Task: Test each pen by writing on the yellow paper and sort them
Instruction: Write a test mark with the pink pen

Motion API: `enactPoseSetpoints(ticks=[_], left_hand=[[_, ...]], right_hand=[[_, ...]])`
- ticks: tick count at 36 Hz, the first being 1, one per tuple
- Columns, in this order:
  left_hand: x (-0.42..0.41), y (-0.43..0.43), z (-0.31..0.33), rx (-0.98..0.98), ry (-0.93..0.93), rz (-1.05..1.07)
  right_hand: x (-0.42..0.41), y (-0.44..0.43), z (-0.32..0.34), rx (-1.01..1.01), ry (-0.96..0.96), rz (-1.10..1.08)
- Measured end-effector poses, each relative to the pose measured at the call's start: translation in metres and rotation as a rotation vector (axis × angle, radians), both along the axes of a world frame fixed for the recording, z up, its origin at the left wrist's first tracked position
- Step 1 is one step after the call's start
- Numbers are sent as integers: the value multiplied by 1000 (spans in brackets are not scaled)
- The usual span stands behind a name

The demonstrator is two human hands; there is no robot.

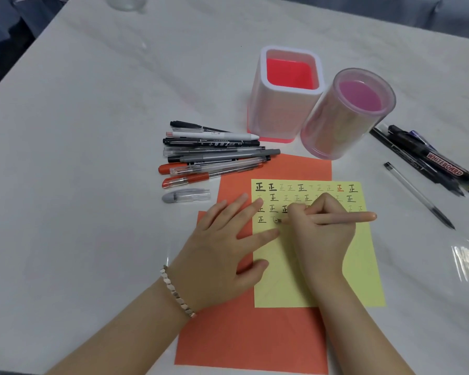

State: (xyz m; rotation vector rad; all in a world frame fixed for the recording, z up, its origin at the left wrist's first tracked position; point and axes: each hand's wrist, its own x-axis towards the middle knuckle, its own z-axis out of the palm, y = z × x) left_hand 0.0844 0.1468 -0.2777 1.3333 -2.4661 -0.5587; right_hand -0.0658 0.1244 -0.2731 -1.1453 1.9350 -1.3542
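A yellow paper (363, 266) lies on an orange sheet (249, 342) and carries several rows of written test characters. My right hand (322, 234) grips a peach-coloured pen (358, 217), its tip touching the fourth row of marks. My left hand (222, 247) lies flat, fingers spread, pressing on the paper's left edge. A row of several pens (214, 154) lies to the upper left of the paper. A second group of dark pens and a whiteboard marker (441, 165) sits at the right.
Two empty holders stand behind the paper: a white square one with a red inside (263, 104) and a clear round one with a pink bottom (333, 131). A loose clear pen cap (186, 195) lies left of the sheet. A single clear pen (417, 194) lies right.
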Motion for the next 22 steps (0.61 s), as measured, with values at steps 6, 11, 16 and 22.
enactPoseSetpoints(ticks=[6, 11, 16, 22], left_hand=[[0, 1, 0, 4, 5, 1], [0, 0, -1, -2, 14, 3], [0, 0, -1, -5, 12, 3], [0, 1, -1, -4, 17, 5]], right_hand=[[0, 0, 0, -15, -9, -6], [0, 0, -1, -17, -26, -15], [0, 0, 0, -17, -48, -5], [1, 0, 0, -31, 0, 11]])
